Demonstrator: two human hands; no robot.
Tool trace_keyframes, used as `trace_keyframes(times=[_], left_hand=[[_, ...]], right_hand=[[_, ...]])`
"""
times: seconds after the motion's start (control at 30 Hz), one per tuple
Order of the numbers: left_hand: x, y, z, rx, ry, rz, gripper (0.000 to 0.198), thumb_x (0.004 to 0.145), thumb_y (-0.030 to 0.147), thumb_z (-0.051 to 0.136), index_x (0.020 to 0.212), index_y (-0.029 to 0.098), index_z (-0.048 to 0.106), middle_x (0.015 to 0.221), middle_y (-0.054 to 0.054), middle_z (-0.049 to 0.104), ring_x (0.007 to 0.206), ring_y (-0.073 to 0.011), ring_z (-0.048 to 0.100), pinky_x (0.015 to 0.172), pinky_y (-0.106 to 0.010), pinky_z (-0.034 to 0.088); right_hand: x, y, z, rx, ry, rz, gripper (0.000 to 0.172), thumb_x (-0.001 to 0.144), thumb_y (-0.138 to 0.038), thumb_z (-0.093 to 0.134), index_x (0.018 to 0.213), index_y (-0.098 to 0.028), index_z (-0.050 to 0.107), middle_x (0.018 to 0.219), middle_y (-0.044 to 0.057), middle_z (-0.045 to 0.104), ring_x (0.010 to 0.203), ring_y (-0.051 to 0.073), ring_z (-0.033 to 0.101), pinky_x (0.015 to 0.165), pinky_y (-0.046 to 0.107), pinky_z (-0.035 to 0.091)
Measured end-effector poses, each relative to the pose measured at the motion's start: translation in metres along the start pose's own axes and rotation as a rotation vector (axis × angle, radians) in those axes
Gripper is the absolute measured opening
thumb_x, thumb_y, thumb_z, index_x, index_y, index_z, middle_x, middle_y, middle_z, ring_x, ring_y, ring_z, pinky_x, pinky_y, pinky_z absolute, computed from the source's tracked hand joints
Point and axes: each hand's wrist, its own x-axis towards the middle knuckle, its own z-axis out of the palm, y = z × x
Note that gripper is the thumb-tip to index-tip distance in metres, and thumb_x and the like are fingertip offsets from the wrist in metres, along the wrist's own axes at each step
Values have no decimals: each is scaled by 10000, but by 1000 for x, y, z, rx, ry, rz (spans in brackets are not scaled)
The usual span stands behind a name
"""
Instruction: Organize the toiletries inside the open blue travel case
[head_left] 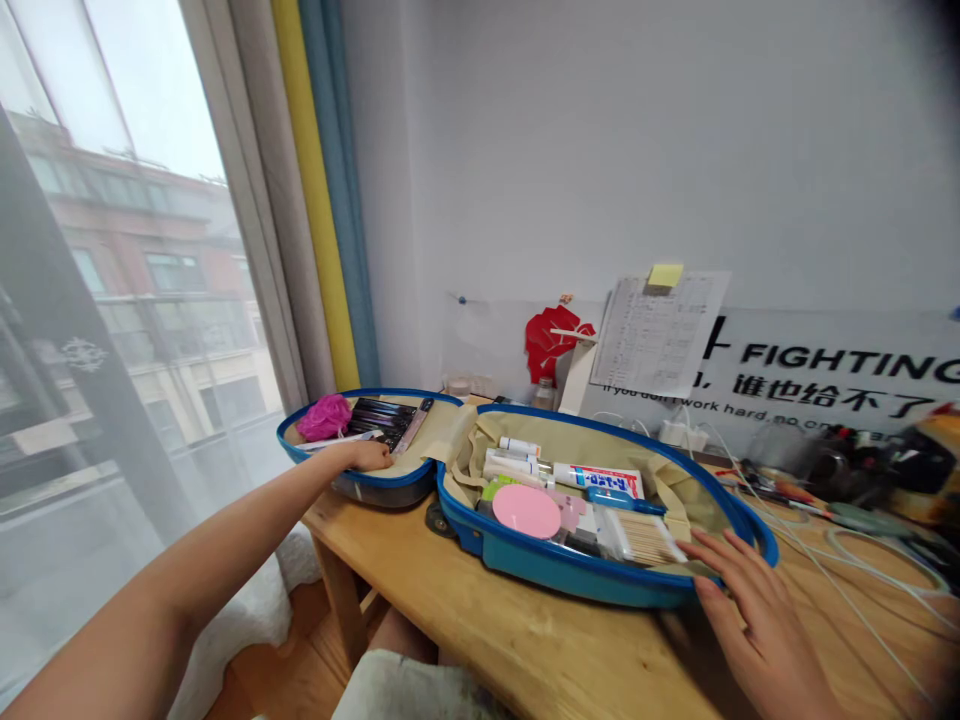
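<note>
A small blue suitcase lies open on a wooden desk (525, 640). Its right half (570, 570) holds tubes, a toothpaste box (600, 478), a pink round disc (526, 511) and a pack of wooden sticks (649, 538). Its left half (360, 488) holds a pink bath puff (324, 417) and dark slim items (382, 418). My left hand (369, 455) reaches into the left half, fingers curled on a white flat thing beside the dark items. My right hand (750, 610) rests open on the right half's near rim.
A window with a sheer curtain (112, 400) fills the left. Yellow and blue drapes (330, 200) hang beside it. The wall carries a paper sheet (658, 335), a red ornament (553, 340) and a lettered banner. Cables and clutter (862, 480) crowd the desk's right side.
</note>
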Motion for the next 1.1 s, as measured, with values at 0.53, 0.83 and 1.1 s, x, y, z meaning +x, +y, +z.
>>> trace_keyframes(times=[0.53, 0.83, 1.1], left_hand=[[-24, 49, -71, -221, 391, 69, 393, 877, 469, 395, 986, 194, 653, 898, -33, 699, 831, -191, 629, 704, -234, 440], [-5, 217, -92, -562, 364, 601, 316, 832, 216, 500, 1141, 177, 553, 940, -11, 703, 829, -122, 630, 748, -208, 449], [11, 288, -67, -311, 279, 704, 240, 827, 223, 539, 1051, 207, 626, 1078, -2, 674, 943, -144, 609, 755, -206, 437]], right_hand=[[-1, -1, 1, 34, 4, 16, 350, 897, -411, 389, 1089, -229, 618, 1133, 86, 642, 1201, 289, 500, 925, 489, 462], [-3, -3, 3, 114, -28, 117, 386, 893, -457, 370, 1075, -239, 631, 1152, 84, 636, 1238, 290, 467, 970, 522, 426], [-2, -8, -2, 113, -38, 133, 377, 900, -457, 376, 1089, -243, 622, 1175, 83, 624, 1239, 281, 465, 971, 516, 427]])
